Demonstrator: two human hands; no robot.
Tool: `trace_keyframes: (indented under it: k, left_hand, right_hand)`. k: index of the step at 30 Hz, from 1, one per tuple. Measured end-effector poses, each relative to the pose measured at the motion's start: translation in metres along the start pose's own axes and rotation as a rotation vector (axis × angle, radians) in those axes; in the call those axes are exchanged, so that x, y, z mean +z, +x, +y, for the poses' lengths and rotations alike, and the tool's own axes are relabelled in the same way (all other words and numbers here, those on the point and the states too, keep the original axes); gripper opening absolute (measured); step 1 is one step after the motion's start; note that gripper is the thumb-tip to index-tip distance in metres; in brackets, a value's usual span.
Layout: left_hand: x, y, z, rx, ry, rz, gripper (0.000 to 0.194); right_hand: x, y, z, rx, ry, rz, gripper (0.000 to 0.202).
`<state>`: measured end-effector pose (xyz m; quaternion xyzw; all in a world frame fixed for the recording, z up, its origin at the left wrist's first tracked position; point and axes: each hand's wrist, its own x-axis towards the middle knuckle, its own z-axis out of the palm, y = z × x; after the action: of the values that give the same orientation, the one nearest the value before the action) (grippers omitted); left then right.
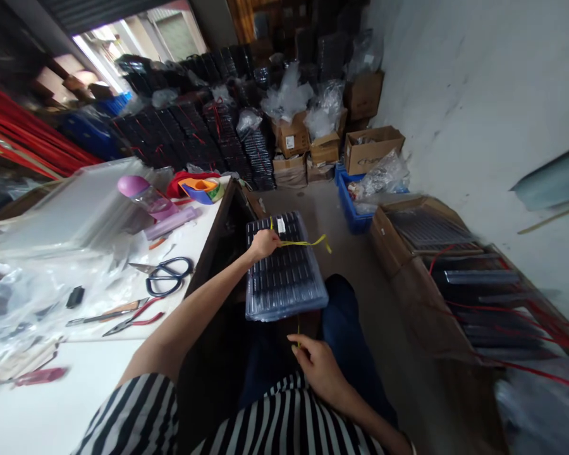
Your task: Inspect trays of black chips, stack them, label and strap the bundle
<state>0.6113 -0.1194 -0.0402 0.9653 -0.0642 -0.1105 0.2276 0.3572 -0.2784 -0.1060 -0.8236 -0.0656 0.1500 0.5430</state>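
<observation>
A stack of clear plastic trays [287, 278] with rows of black parts inside stands in front of my knees, beside the table. My left hand [264, 244] is closed on a yellow strap [303, 242] over the top of the stack; the strap's loose end sticks out to the right. Near my lap, my right hand [317, 365] pinches another thin yellow length of the strap, just below the stack's near edge. A small white label [281, 225] shows on the top tray.
On the white table [99, 360] at left lie scissors [168, 276], pliers [133, 319], a screwdriver [40, 376] and a pink-capped bottle [146, 194]. A blue crate [355, 212] and an open carton [398, 253] stand at right. Stacked black trays [189, 129] line the back.
</observation>
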Motion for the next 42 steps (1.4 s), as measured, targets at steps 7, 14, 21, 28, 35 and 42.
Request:
trace_keyframes:
  k: [7, 14, 21, 28, 35, 42]
  left_hand:
    - [-0.025, -0.033, 0.004, 0.111, -0.582, 0.176, 0.035]
    - [-0.042, -0.12, 0.032, 0.39, -0.944, 0.327, 0.03]
    - [0.072, -0.181, 0.015, 0.337, -0.737, 0.158, 0.025]
    - [0.09, -0.182, -0.001, 0.345, -0.661, 0.05, 0.021]
    - [0.093, -0.179, -0.002, 0.202, -0.708, 0.058, 0.04]
    - [0.083, -0.169, 0.005, 0.194, -0.591, 0.026, 0.035]
  right_hand:
    - [-0.002, -0.004, -0.012, -0.014, -0.076, 0.003, 0.036]
    - [-0.023, 0.007, -0.036, -0.112, 0.05, -0.02, 0.034]
    - [-0.048, 0.03, -0.074, -0.195, 0.1, 0.002, 0.03]
    - [-0.05, 0.061, -0.084, -0.097, 0.337, -0.055, 0.019]
    - [-0.03, 0.028, -0.024, 0.078, 0.37, 0.095, 0.037]
    - [0.017, 0.028, 0.007, 0.114, 0.314, 0.11, 0.04]
